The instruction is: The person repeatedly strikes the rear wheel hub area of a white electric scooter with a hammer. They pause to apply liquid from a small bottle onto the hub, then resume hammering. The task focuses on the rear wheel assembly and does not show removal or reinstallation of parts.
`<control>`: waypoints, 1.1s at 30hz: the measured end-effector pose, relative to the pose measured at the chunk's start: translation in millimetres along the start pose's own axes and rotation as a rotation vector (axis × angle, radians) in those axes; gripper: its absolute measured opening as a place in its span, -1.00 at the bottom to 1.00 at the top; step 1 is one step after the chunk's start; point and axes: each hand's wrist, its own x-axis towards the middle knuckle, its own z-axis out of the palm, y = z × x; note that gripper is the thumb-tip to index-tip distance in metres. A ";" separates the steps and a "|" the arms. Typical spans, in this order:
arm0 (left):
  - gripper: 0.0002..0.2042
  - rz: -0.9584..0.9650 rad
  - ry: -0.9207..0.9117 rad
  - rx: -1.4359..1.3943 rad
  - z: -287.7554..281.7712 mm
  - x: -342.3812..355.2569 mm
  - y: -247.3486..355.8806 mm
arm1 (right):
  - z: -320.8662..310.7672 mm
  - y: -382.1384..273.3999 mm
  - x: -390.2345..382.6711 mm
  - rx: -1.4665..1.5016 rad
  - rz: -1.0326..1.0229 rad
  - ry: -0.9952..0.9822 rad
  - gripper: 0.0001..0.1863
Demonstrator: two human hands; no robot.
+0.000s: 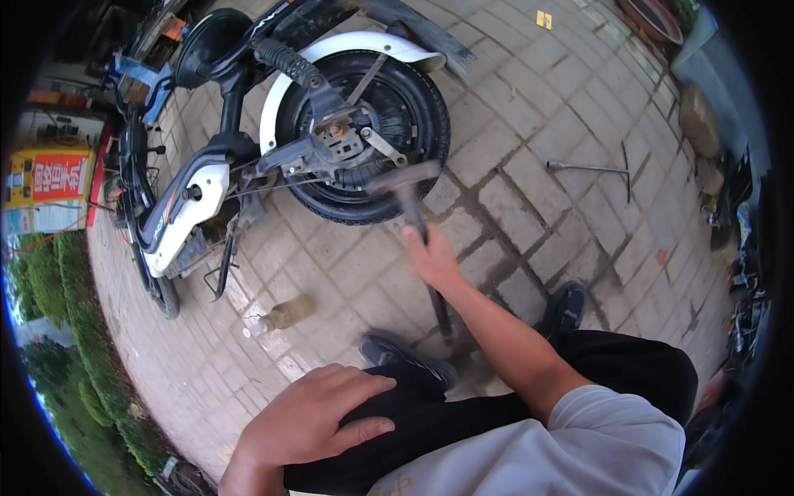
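My right hand (432,258) is wrapped round the handle of a hammer (409,183). The hammer's head, slightly blurred, is in front of the lower right part of the rear wheel (434,132); I cannot tell whether the two touch. Below my fist the dark handle runs down toward my shoes. The wheel belongs to an electric scooter (198,198) with white and black panels, and a white mudguard (351,43) curves over the tyre. Over my left thigh rests my left hand (310,413), holding nothing, its thumb and fingers apart.
A bottle of yellowish liquid (287,314) lies on the brick paving left of my shoes. To the right lies a metal socket wrench with a crossbar (589,169). Rocks (699,120) line the right edge, and a yellow-and-red box (50,175) stands at far left.
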 end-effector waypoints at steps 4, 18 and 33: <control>-0.57 0.069 0.043 -0.079 7.4 -10.0 -1.4 | -26.2 -8.3 10.6 0.386 0.072 0.274 -0.58; -0.57 -0.010 0.024 -0.014 3.5 -5.6 1.1 | 3.5 -15.1 -1.0 -0.001 -0.044 -0.048 -0.47; -0.57 0.037 -0.021 -0.027 5.9 3.6 2.3 | 17.1 2.6 -21.6 -0.331 -0.199 -0.442 -0.44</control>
